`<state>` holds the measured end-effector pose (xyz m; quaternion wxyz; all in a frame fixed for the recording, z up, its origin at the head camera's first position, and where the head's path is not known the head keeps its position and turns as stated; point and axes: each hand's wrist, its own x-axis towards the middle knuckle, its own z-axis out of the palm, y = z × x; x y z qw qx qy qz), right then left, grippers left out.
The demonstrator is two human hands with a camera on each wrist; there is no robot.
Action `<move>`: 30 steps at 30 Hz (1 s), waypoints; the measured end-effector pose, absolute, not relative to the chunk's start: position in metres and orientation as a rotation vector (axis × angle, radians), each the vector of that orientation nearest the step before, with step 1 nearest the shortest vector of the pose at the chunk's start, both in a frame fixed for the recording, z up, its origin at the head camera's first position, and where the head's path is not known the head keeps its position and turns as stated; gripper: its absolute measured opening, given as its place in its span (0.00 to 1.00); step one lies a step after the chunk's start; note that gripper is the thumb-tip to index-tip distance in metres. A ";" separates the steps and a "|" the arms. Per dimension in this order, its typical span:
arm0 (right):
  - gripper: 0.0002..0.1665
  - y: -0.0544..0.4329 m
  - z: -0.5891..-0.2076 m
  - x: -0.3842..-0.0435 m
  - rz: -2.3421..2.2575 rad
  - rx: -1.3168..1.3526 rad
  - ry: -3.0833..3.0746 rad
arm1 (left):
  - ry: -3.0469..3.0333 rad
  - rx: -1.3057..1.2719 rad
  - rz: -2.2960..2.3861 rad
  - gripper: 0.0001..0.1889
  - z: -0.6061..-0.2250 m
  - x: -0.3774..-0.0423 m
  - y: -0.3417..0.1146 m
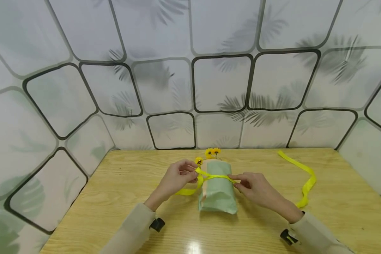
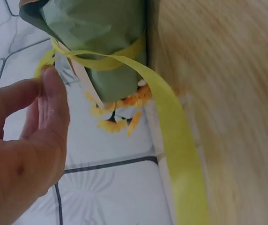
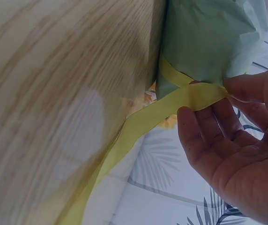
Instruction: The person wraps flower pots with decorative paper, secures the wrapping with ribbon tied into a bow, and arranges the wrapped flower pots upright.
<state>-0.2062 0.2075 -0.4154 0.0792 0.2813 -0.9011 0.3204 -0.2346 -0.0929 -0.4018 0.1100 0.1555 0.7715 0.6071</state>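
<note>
A small bouquet wrapped in pale green paper (image 1: 219,194) lies on the table, its yellow flowers (image 1: 209,153) poking out at the far end. Yellow ribbon (image 1: 218,176) runs around the middle of the wrap. On the bouquet's left side my left hand (image 1: 177,177) pinches the ribbon between thumb and fingertips; a loose length of ribbon (image 2: 178,140) hangs past it in the left wrist view. At the right edge of the wrap, my right hand (image 1: 257,187) pinches the ribbon against the paper. In the right wrist view a ribbon tail (image 3: 148,115) trails onto the wood.
The wooden table (image 1: 120,197) meets a patterned cloth wall (image 1: 222,84) at its back edge. On the table's right side lies a long curled stretch of yellow ribbon (image 1: 308,183). Dark devices are strapped at both sleeves, one near the left wrist (image 1: 157,224).
</note>
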 end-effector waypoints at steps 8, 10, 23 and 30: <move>0.19 0.209 -0.414 -0.207 0.968 0.850 -2.716 | 2.043 0.449 1.936 0.19 -0.401 -0.233 -0.086; 0.19 0.209 -0.413 -0.206 0.976 0.848 -2.722 | 2.074 0.471 1.937 0.17 -0.401 -0.233 -0.083; 0.17 0.245 -0.390 -0.205 0.916 0.646 -2.747 | 2.558 0.609 1.713 0.07 -0.403 -0.229 -0.078; 0.18 0.336 -0.385 -0.241 0.628 0.236 -2.829 | 2.655 0.623 1.665 0.09 -0.404 -0.229 -0.080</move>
